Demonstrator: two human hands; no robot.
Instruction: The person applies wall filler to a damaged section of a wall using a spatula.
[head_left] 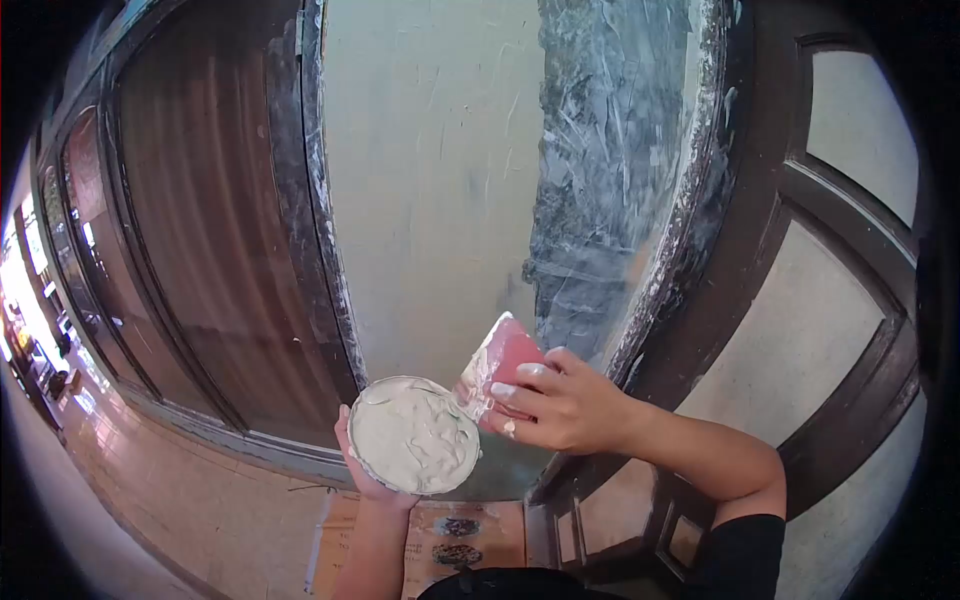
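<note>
My left hand [372,478] holds a round bowl [360,462] from below and its left side. Thick off-white putty [412,435] fills it, with the surface stirred into ridges. In my right hand [555,405] is a pink putty spreader [510,350], gripped with bent fingers and smeared with putty along its left edge. The spreader is tilted just above the bowl's right rim, and white putty coats several fingertips. Behind both hands stands a wall panel [430,200], smooth and cream on the left. Its right strip [605,170] is bluish grey with streaky white smears.
A dark, putty-marked frame [690,190] borders the panel on the right, beside a brown door with pale panels [815,290]. On the left is dark-framed glass [205,200]. Cardboard [490,530] with dark marks lies below on the tiled floor [240,520].
</note>
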